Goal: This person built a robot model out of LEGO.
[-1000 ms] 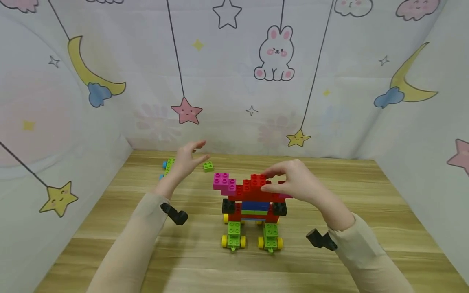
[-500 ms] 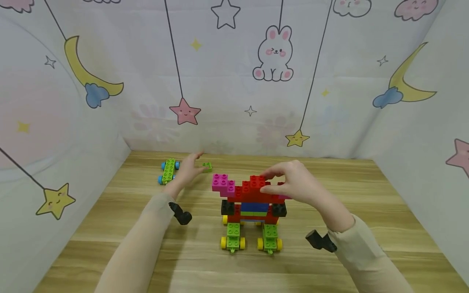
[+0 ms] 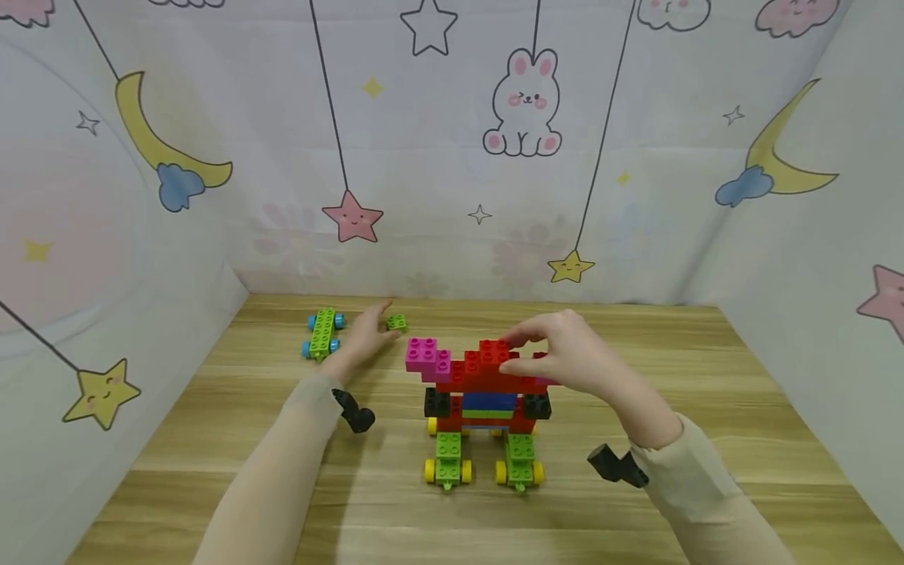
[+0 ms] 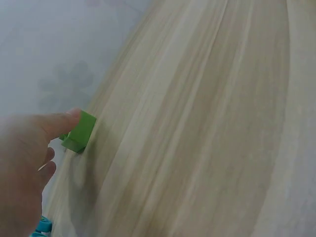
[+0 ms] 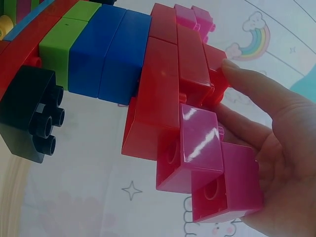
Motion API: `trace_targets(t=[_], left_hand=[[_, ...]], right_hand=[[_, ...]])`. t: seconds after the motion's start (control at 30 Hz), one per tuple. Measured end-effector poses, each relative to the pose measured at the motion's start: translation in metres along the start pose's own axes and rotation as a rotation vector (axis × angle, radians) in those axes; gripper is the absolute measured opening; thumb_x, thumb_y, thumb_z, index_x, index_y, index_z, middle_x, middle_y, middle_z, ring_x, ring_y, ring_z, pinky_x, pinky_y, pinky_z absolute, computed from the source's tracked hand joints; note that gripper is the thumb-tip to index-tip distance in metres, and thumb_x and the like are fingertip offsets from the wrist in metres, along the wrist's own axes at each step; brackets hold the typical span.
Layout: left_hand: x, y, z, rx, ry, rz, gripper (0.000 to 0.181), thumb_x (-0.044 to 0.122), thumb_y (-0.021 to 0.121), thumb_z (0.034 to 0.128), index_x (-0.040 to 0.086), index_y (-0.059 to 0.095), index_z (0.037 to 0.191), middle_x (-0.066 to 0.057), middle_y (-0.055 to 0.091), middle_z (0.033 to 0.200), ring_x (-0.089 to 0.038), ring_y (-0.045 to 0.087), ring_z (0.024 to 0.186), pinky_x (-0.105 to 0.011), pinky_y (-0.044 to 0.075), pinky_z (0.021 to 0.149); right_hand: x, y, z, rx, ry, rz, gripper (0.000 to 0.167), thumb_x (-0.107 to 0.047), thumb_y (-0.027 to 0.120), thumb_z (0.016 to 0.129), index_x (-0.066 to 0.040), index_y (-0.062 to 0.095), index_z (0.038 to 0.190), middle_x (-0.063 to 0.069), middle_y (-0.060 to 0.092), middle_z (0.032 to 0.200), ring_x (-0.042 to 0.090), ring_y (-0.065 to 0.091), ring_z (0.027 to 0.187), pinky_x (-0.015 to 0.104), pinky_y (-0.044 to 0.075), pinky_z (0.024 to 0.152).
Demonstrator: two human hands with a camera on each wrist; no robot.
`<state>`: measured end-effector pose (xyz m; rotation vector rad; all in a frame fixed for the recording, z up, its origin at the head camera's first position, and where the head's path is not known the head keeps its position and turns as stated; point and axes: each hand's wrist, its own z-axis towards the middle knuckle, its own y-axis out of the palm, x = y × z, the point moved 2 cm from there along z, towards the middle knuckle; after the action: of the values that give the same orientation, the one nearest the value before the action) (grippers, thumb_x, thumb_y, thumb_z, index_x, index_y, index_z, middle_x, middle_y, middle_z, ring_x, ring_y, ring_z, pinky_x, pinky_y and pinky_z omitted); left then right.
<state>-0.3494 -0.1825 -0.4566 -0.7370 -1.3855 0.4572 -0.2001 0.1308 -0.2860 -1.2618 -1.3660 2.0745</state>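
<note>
My left hand (image 3: pixel 363 337) reaches to a small green building brick (image 3: pixel 397 322) near the back of the table, index finger behind it and thumb in front. In the left wrist view a fingertip overlaps the green brick (image 4: pixel 84 131); whether it touches is unclear. My right hand (image 3: pixel 565 357) pinches the topmost red brick (image 3: pixel 493 351) of a tall building-brick model between thumb and fingers. That model has pink bricks (image 3: pixel 421 353) on its stepped top, blue bricks (image 3: pixel 489 402) in its middle, black bricks (image 3: pixel 437 403) at its sides and green wheeled bases (image 3: pixel 448 461) below.
A green wheeled base (image 3: pixel 323 332) with blue wheels stands left of my left hand. The wooden table (image 3: pixel 636 518) is enclosed by a printed cloth (image 3: pixel 424 157) at the back and sides. Small black devices (image 3: pixel 356 414) sit at both wrists.
My left hand has come down and rightward to the small green brick, uncovering the blue-wheeled base. The right hand keeps its pinch on the model's top, which stays in place.
</note>
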Motion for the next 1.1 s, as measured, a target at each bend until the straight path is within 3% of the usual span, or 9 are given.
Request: trace_targets(t=[0.43, 0.7, 1.1], left_hand=[[-0.012, 0.011, 0.008, -0.028, -0.010, 0.035, 0.067, 0.018, 0.056, 0.1001, -0.002, 0.021, 0.154, -0.026, 0.027, 0.156, -0.042, 0.026, 0.144, -0.053, 0.024, 0.118], [-0.012, 0.013, 0.014, -0.030, -0.004, 0.072, 0.064, 0.017, 0.054, 0.1010, -0.005, 0.023, 0.152, -0.027, 0.028, 0.156, -0.042, 0.026, 0.144, -0.052, 0.024, 0.119], [-0.009, 0.014, 0.011, -0.016, 0.009, 0.117, 0.056, 0.012, 0.057, 0.0989, -0.005, 0.035, 0.147, -0.028, 0.039, 0.149, -0.044, 0.037, 0.138, -0.053, 0.033, 0.114]], right_hand=[[0.000, 0.000, -0.001, 0.001, 0.003, 0.014, 0.034, -0.026, 0.076, 0.085, -0.009, 0.073, 0.114, 0.002, 0.073, 0.102, 0.019, 0.063, 0.094, 0.033, 0.054, 0.079], [-0.001, -0.001, -0.001, -0.001, 0.006, 0.013, 0.035, -0.027, 0.076, 0.085, -0.008, 0.073, 0.114, 0.004, 0.073, 0.104, 0.020, 0.064, 0.096, 0.036, 0.056, 0.080], [-0.002, -0.002, -0.001, -0.005, 0.004, 0.016, 0.034, -0.028, 0.075, 0.086, -0.008, 0.073, 0.114, 0.005, 0.073, 0.104, 0.022, 0.064, 0.097, 0.041, 0.056, 0.081]])
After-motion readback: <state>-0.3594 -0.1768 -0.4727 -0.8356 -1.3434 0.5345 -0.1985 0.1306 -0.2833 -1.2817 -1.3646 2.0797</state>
